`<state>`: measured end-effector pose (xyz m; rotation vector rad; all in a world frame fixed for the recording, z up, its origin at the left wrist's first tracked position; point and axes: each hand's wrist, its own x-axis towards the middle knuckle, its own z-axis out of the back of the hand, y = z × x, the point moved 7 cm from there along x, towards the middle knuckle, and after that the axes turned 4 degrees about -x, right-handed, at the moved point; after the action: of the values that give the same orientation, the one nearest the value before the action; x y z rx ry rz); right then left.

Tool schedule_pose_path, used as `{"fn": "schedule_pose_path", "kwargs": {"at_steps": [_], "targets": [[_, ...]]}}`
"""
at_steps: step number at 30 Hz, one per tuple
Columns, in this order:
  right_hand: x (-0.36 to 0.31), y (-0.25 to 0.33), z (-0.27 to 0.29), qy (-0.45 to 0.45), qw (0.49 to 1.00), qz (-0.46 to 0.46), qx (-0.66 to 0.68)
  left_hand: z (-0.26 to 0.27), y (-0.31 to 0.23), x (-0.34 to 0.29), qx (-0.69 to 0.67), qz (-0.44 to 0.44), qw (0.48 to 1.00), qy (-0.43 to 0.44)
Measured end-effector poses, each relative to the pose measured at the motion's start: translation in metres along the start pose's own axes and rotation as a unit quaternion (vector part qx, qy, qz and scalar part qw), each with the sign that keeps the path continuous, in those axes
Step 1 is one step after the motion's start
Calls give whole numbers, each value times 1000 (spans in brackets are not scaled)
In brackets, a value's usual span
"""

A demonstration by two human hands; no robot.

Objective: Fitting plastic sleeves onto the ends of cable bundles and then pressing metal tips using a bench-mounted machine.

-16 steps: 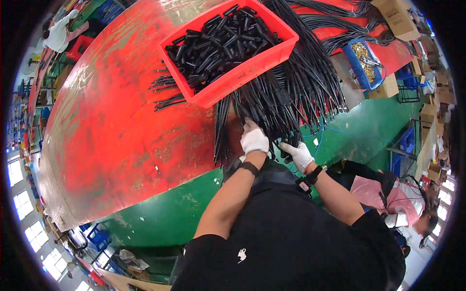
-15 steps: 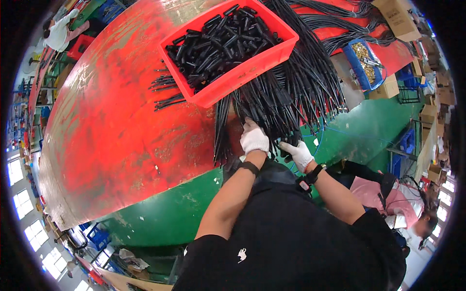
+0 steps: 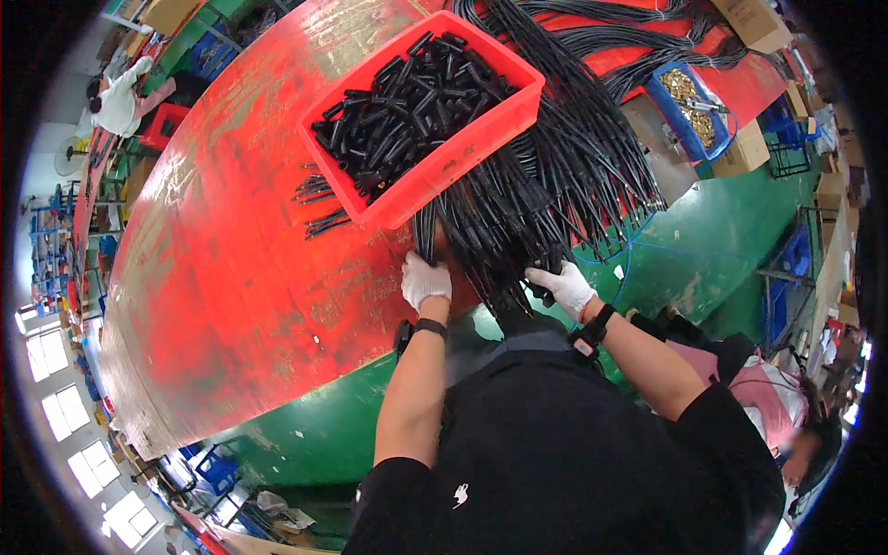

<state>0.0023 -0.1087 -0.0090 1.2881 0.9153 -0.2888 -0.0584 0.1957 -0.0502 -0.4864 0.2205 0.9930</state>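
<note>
Centrally in the frame, below the red plastic bin point(image 3: 462, 159), slim black cables point(image 3: 425, 239) run bunched into the gloved left hand point(image 3: 426, 281), which is closed around them; rightward lies a dense, glossy cable fan point(image 3: 555, 180); right of centre, the gloved right hand point(image 3: 567, 289) curls around a black piece point(image 3: 544, 295), partly hidden.

A worker wears a black short-sleeved T-shirt point(image 3: 573, 444) with a small white graphic point(image 3: 461, 496) on its left side, while a grey strip of material point(image 3: 529, 343) shows at the shirt's far edge. White knit-style gloves cover the left hand point(image 3: 426, 281) and right hand point(image 3: 567, 287). The left wristband point(image 3: 431, 326) is black, beside a dark attachment point(image 3: 403, 338); the black right wrist strap point(image 3: 599, 319) carries a small dark device point(image 3: 584, 346) with a pale patch.
</note>
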Motion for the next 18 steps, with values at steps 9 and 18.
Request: {"fn": "schedule_pose_path", "kwargs": {"at_steps": [9, 18], "targets": [[0, 5, -22, 63, 998, 7, 28, -6, 6, 13, -443, 102, 807, 377], [-21, -4, -56, 3, 999, -36, 17, -24, 1, -16, -700, 143, 497, 492]]}}
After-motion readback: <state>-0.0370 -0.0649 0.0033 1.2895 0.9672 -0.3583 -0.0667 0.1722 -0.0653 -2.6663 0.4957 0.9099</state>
